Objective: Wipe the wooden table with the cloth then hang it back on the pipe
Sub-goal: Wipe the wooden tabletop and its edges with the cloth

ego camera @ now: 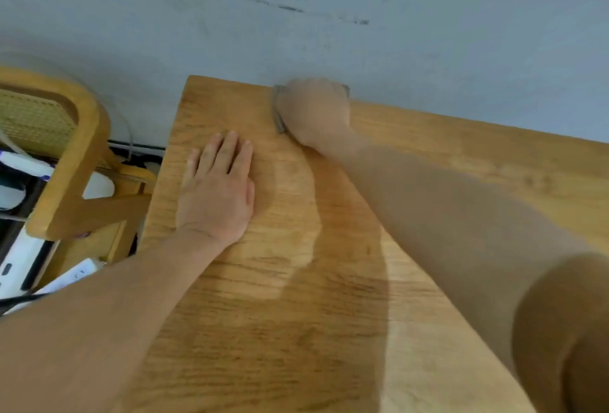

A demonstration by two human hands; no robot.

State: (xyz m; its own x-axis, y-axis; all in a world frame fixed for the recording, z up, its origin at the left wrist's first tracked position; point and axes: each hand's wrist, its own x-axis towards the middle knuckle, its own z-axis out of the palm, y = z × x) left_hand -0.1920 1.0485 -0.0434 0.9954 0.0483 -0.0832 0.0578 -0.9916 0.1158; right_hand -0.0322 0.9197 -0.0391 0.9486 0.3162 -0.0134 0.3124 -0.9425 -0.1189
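The wooden table point(461, 162) fills the middle and right of the head view, its far edge against a grey wall. My right hand point(314, 112) is blurred and presses a grey cloth point(278, 112) onto the table at its far edge; only the cloth's left rim and a corner show past the fingers. My left hand point(217, 195) lies flat on the tabletop near the left edge, palm down, fingers together, holding nothing. A damp, darker streak runs across the wood between my arms. No pipe is in view.
A wooden chair with a woven cane back point(56, 135) stands just left of the table. On the floor below it lie white power strips point(75, 276), cables and white devices. The grey wall point(329, 17) bears dark scuff marks.
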